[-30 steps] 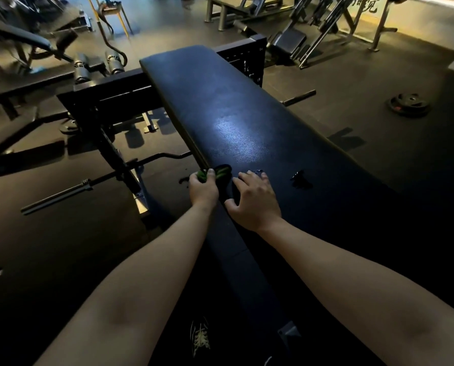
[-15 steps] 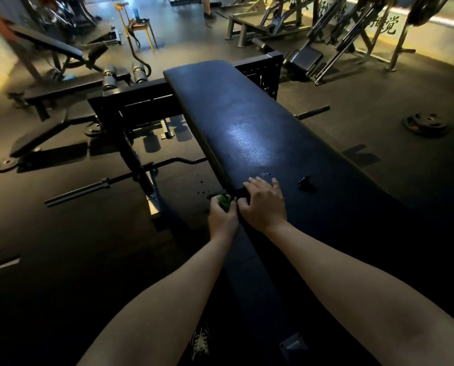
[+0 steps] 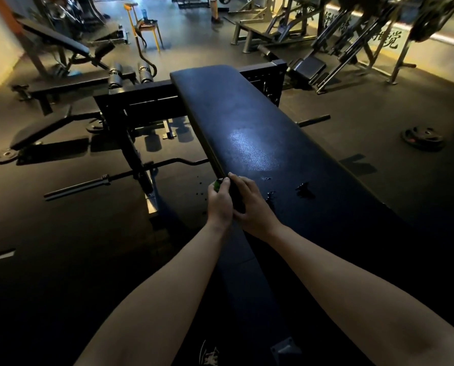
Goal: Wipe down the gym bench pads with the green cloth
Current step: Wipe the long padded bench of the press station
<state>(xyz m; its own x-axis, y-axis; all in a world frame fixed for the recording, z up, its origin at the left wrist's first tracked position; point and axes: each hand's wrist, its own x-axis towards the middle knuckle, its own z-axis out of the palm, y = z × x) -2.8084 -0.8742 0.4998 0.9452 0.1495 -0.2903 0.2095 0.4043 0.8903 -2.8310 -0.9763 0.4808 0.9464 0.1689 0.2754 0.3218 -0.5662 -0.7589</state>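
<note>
Presently: wiping, early to middle stage by my reading.
- Bench pad: long and dark, with a sheen at mid-length. Wet spots near the hands are not yet taken up, and both ends apparently remain to be done.
- Green cloth: bunched and mostly hidden, at the pad's left edge.
- Left hand: fingers curled round the cloth, holding it against that edge.
- Right hand: loosely spread, resting on the pad just beside the left, holding nothing.
</note>
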